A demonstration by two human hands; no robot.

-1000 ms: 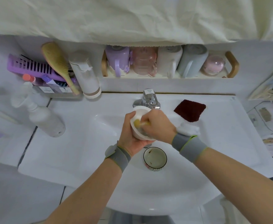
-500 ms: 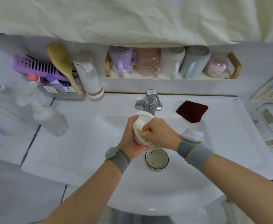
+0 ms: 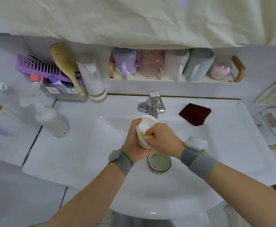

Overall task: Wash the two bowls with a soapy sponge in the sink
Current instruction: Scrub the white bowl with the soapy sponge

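Note:
Over the middle of the white sink point(image 3: 91, 145), my left hand point(image 3: 134, 145) grips a white bowl point(image 3: 144, 126) tilted on its side, just below the faucet. My right hand point(image 3: 163, 138) is closed on a yellow sponge point(image 3: 146, 136) pressed inside that bowl; only a sliver of the sponge shows. A second bowl point(image 3: 159, 163), with a dark rim and a patterned outside, stands upright in the basin right beneath my hands, partly hidden by them.
A chrome faucet point(image 3: 152, 105) rises behind the bowl. A dark red cloth point(image 3: 195, 113) and a white foamy lump point(image 3: 196, 142) lie on the sink's right ledge. A white pump bottle point(image 3: 50, 118) stands at left. A tray of mugs point(image 3: 175, 64) lines the back shelf.
The sponge hand has shifted slightly inside the white bowl, and the bowl has tipped a little. The lower bowl has stayed in place.

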